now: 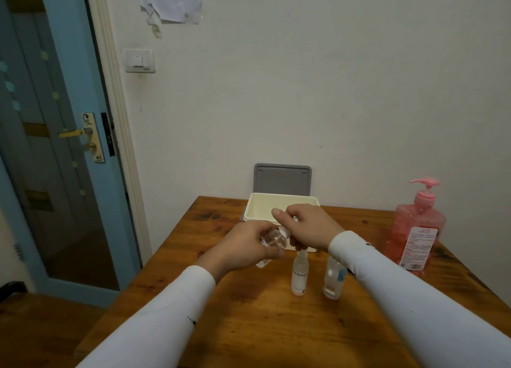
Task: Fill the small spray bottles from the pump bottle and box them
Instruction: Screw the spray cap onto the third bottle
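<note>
So a small clear plastic spray bottle is held tilted in the left hand, fingers curled round its body, while its top end is pinched by the curled fingers of the right hand. Looks like the spray head is being twisted, though off or on can't be told from here. Best done with the body kept steady and only the cap turned, and the bottle brought upright so nothing gets spilled.

Two more small bottles are stood just in front of the hands: a white-labelled clear one and a clear one with a blue-and-orange label, close together. The cream plastic box is right behind the hands, with its grey lid propped open against the wall. The big pink pump bottle is parked well off to the right.

Everything is set on a knotty brown wooden table pushed against a pale wall. A blue door with a brass handle, a white light switch and some torn paper stuck up high can be seen too.
</note>
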Available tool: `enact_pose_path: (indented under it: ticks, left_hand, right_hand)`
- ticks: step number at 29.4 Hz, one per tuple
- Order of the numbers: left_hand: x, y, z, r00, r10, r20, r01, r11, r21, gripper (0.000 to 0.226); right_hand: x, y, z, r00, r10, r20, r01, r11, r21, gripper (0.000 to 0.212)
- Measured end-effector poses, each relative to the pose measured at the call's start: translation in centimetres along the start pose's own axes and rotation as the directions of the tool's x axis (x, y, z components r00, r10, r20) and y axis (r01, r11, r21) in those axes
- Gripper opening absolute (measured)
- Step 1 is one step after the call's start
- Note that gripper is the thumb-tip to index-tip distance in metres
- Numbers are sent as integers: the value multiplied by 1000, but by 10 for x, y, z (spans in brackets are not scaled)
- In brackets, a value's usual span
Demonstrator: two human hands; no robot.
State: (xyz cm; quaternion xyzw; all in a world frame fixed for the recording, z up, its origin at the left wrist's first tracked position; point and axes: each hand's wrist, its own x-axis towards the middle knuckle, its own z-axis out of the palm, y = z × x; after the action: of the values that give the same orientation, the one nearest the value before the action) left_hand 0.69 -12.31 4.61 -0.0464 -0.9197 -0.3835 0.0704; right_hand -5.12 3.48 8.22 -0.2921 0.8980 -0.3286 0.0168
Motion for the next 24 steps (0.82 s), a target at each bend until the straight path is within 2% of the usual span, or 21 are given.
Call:
enact_pose_path:
  ticks: [3, 6, 9, 11, 14, 16, 20, 22, 24]
  left_hand:
    - [0, -3, -4, 1000, -2, 0, 2, 1000, -3, 42]
    - [-1, -4, -5, 1000, -9, 3, 9, 1000, 1, 40]
    - [0, 0, -3, 1000, 9, 3, -9, 1000, 6, 51]
    - [0, 1, -3, 1000, 21, 6, -21, 1000, 16, 52]
    - [1, -2, -2, 1000, 6, 0, -6, 1000, 19, 49]
    - [2, -4, -2, 1000, -6, -1, 6, 1000, 18, 49]
    - [3, -4, -5, 1000, -5, -11, 6, 999, 39, 44]
    - [3, -4, -3, 1000, -3, -17, 4, 999, 54, 47]
    - [3, -3, -2, 1000, -2, -19, 3, 999, 51, 52]
  right_hand:
    - [-1, 1, -8, 992, 13, 124, -28, 992, 121, 29]
    - [1, 4, -11, 979, 9, 202, -29, 995, 97, 24]
    - [1, 3, -10, 984, 64, 166, -64, 998, -10, 44]
    - [-1, 3, -7, 988, 91, 129, -85, 995, -48, 50]
    - [-2, 3, -6, 997, 46, 64, -45, 999, -18, 45]
    - [-3, 1, -8, 995, -8, 100, 3, 999, 50, 36]
    - [-4, 0, -13, 985, -66, 161, 70, 997, -19, 24]
    - [-4, 0, -12, 989, -24, 146, 27, 999, -17, 26]
    - [-5, 0, -9, 993, 12, 115, -5, 998, -59, 39]
